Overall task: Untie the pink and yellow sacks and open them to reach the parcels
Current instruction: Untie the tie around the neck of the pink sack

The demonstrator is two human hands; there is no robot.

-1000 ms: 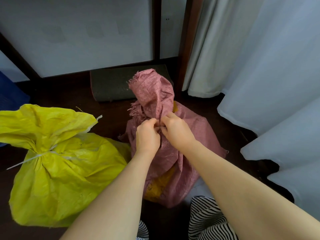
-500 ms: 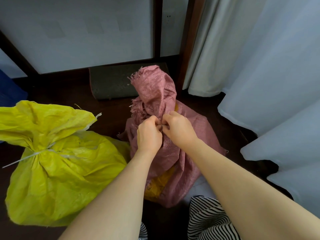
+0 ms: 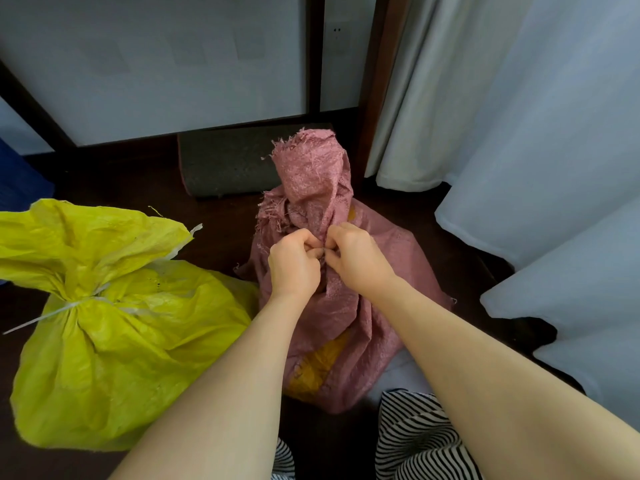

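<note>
Pink woven plastic filled the middle of the view: the pink sack (image 3: 332, 306) stood upright on the dark floor (image 3: 145, 181), its gathered neck rising into a frayed, ragged top. Both hands were right at that neck, and close together! The left hand (image 3: 294, 261) was curled into a tight fist against the bunched fabric, knuckles up, fingers tucked in and pinching something at the tie point. The right hand (image 3: 356, 258) met it from the other side, fingertips pressed into the same spot, thumb and forefinger closed narrow on the fabric or the tie. Which of the two they gripped could not be told, since the knot itself sat hidden between the fingers. A patch of orange-yellow showed through the sack's lower front, blurred by the weave.

Off to the left, just beside the pink one and touching it low down, lay the yellow sack (image 3: 114, 341), slumped and crinkled, its neck cinched by a white strap (image 3: 65, 308) whose loose end trailed out to the left. It was untouched, mouth still tied shut.

Behind the pink sack a dark grey mat (image 3: 225, 168) leaned at the foot of a pale panel (image 3: 156, 64). White curtains (image 3: 519, 133) hung down the right side. Striped black-and-white fabric (image 3: 415, 441) showed at the bottom edge, between the forearms.
</note>
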